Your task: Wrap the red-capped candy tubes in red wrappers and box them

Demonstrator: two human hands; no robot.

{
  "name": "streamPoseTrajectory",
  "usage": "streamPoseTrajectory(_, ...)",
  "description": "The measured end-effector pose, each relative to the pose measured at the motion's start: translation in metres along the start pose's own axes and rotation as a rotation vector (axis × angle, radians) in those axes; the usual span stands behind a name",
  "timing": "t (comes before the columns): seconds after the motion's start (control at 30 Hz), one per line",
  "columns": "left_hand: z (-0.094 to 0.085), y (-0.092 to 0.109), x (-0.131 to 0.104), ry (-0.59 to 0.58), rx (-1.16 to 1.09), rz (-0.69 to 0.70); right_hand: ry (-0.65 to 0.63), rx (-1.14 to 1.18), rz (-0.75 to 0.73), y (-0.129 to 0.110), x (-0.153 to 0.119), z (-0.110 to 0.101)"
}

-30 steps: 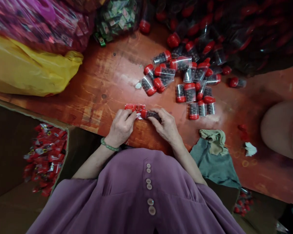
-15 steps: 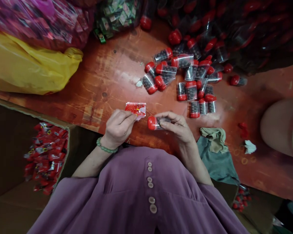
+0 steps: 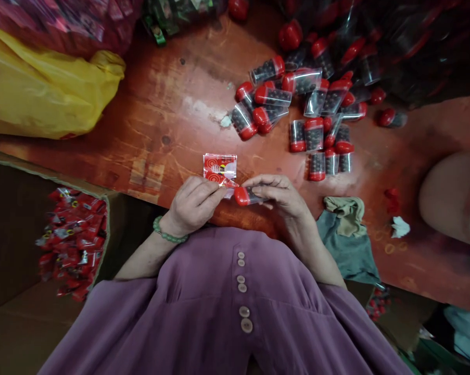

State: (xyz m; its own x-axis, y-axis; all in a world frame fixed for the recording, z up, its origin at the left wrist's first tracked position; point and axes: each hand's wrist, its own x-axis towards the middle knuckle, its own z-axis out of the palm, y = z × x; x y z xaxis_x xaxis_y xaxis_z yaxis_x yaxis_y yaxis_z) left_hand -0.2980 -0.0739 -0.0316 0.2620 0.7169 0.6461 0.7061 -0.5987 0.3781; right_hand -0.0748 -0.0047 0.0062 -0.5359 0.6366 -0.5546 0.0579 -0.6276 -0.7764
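Note:
My left hand (image 3: 199, 202), with a green bead bracelet at the wrist, pinches a small red printed packet (image 3: 226, 182) by its edge. Behind it on the table lie more red packets (image 3: 215, 164), overlapping in a small stack. Between the fingers and thumb of my right hand (image 3: 283, 195) is a clear tube with a red cap (image 3: 242, 196) and dark beads inside. It lies nearly level, its cap pointing left, close by the pinched packet; whether the two touch I cannot tell. Similar red-capped tubes (image 3: 313, 134) lie loosely grouped beyond my hands.
A yellow plastic bag (image 3: 51, 88) and a pink bag (image 3: 71, 23) sit at the back left. Red packets (image 3: 76, 239) fill a cardboard box at the lower left. To the right are a grey-green cloth (image 3: 346, 250) and a pale bucket (image 3: 449, 198); a dark heap of tubes stands behind.
The left hand has drawn a packet from the stack toward the tube, tilting it. The right hand has brought the tube slightly left. The whole view has shifted a little.

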Motion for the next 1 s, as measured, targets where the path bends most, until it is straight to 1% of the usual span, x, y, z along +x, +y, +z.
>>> streamPoseTrajectory(0.1,0.001,-0.001,-0.002,-0.027,-0.014,0.036,-0.016,0.047,0.032,0.001,0.001,-0.001)
streamPoseTrajectory(0.23,0.002,0.000,-0.003,-0.024,-0.011,0.049,-0.033,0.054,0.059,0.004,0.002,-0.003)
streamPoseTrajectory(0.47,0.007,0.001,-0.008,-0.061,-0.057,0.038,0.066,-0.033,0.079,0.005,0.001,0.002)
streamPoseTrajectory(0.67,0.011,0.000,-0.008,-0.078,-0.148,0.052,0.093,-0.021,0.082,0.006,-0.004,0.015)
streamPoseTrajectory(0.83,0.010,0.000,-0.004,-0.086,-0.158,0.082,0.184,-0.076,0.004,0.013,-0.012,0.025)
streamPoseTrajectory(0.87,0.009,-0.001,-0.003,-0.090,-0.161,0.066,0.182,-0.071,-0.018,0.015,-0.013,0.027)
streamPoseTrajectory(0.9,0.007,-0.002,-0.002,-0.095,-0.172,0.018,0.175,-0.059,-0.043,0.017,-0.013,0.029)
streamPoseTrajectory(0.97,0.002,-0.004,0.000,-0.062,-0.206,-0.162,0.161,-0.024,-0.117,0.020,-0.013,0.032)
streamPoseTrajectory(1.0,0.000,-0.003,0.002,-0.011,-0.231,-0.269,0.152,-0.008,-0.163,0.021,-0.012,0.033)
